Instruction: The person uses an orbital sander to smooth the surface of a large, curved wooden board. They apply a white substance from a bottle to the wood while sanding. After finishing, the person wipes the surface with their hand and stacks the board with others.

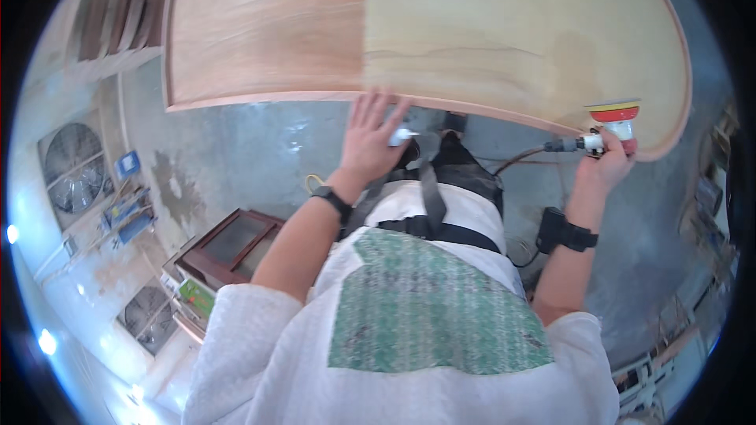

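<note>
Wooden panel (425,27): large, flat, with a raised rim and a rounded far corner, lying just beyond both hands. The half ahead of the left hand is reddish-brown; the half ahead of the right hand is pale and matte. Judged from this colour split, the pale half looks already sanded and the reddish half looks still to be worked.

Orbital sander (616,122): red and yellow pad, white body, held at the panel's near edge close to the rounded corner. A dark hose (526,156) runs from it back toward the person's body.

Right hand (605,164): fingers clenched around the sander body; a black strap sits on the wrist.

Left hand (370,142): fingers spread and released, fingertips resting on the near rim of the panel; a black band is on the wrist. A small pale object shows just beside the thumb; its kind cannot be told.

Person's clothing: white top with a green patterned patch, dark harness straps across the chest.

Floor (260,149): grey concrete, stained, below the hands.

Framed panel (232,244): dark wood frame with a glass-like centre, below and left of the left hand.

Wall fans (72,165): two, well left of the left hand.

Containers: a blue box-like item near the upper fan; its contents cannot be told.
</note>
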Tool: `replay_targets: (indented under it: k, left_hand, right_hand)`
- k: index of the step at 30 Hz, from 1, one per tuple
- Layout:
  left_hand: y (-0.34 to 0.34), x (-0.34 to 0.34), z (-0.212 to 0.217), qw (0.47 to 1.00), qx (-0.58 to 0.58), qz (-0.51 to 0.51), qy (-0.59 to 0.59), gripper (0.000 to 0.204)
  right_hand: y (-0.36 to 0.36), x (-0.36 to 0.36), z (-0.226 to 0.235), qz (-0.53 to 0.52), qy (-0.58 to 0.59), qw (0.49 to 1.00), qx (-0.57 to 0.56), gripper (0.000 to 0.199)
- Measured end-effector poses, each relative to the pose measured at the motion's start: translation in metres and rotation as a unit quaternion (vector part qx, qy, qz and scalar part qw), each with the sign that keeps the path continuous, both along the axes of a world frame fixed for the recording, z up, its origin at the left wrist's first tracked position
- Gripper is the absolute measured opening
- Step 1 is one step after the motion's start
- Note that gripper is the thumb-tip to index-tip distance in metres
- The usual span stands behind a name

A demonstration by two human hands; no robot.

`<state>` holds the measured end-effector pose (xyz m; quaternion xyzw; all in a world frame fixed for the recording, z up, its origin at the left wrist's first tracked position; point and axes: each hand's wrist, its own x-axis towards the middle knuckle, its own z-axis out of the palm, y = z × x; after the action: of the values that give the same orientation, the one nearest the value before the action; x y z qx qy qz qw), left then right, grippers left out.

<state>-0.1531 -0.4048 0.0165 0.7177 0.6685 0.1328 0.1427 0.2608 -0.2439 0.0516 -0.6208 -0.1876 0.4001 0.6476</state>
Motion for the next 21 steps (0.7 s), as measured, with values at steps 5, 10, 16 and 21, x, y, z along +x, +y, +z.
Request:
replay_targets:
  k: [5, 10, 16, 21]
  left_hand:
    - [-0.011, -0.039, 0.011, 0.999, -0.011, -0.038, -0.022, 0.086]
    - [-0.037, -0.156, -0.013, 0.999, 0.030, -0.014, -0.035, 0.085]
    - [-0.100, -0.347, -0.033, 0.997, 0.071, 0.034, 0.002, 0.082]
    - [-0.159, -0.496, -0.050, 0.991, 0.083, 0.100, 0.038, 0.077]
  right_hand:
    - [-0.003, -0.087, 0.015, 0.025, 0.013, 0.999, -0.025, 0.048]
    - [-0.023, -0.232, -0.005, -0.015, 0.039, 0.999, 0.008, 0.051]
    - [-0.069, -0.420, -0.003, 0.026, 0.188, 0.981, 0.038, 0.050]
    - [-0.107, -0.539, 0.000, 0.102, 0.154, 0.982, 0.035, 0.053]
